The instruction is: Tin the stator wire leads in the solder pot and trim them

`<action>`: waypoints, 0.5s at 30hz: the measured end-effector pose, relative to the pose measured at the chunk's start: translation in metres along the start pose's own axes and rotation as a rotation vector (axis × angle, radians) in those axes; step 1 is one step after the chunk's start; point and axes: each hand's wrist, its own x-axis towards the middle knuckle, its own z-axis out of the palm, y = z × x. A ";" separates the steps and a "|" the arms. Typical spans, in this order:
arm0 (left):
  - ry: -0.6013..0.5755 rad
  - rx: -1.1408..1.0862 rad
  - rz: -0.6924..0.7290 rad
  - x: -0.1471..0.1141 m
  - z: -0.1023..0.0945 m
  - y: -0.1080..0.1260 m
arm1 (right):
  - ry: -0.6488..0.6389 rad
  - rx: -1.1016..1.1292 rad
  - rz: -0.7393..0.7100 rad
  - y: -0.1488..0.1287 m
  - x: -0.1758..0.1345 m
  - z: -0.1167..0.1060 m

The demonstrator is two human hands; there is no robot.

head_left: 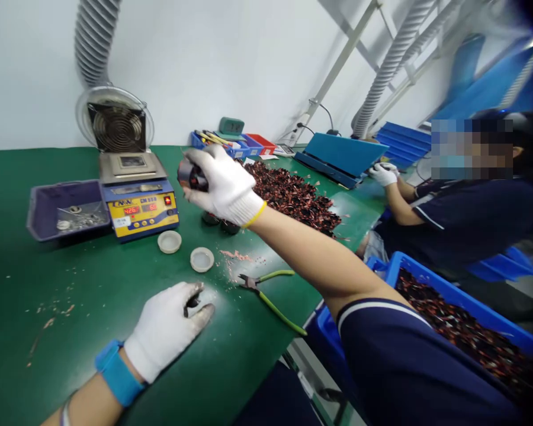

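My right hand (222,180), in a white glove, reaches across the table and grips a dark, ring-shaped motor stator (186,171), raised above the tabletop. Low over the front of the table is my gloved left hand (166,325), its fingers curled; a small dark piece (192,303) shows between thumb and fingers, too hidden to name. Green-handled cutting pliers (251,283) lie with jaws apart to the right of it. Two small whitish round dishes (202,259) stand beyond the left hand. A heap of copper-wound stators (288,192) spreads behind my right forearm.
A yellow-and-blue solder pot unit (142,207) stands at the left with a fan behind it, beside a purple tray (66,210). Copper scraps (237,255) litter the green table (106,361). A blue bin (400,266) holds parts at right, where a co-worker's gloved hands (384,173) work.
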 end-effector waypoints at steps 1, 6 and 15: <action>0.004 -0.002 0.000 0.000 0.000 0.001 | 0.025 -0.004 -0.013 -0.002 0.027 0.000; 0.020 -0.015 0.009 -0.003 -0.001 0.001 | -0.033 -0.020 -0.005 -0.026 0.134 0.011; 0.015 -0.038 0.016 0.002 0.001 -0.002 | -0.188 -0.030 -0.040 -0.055 0.163 0.055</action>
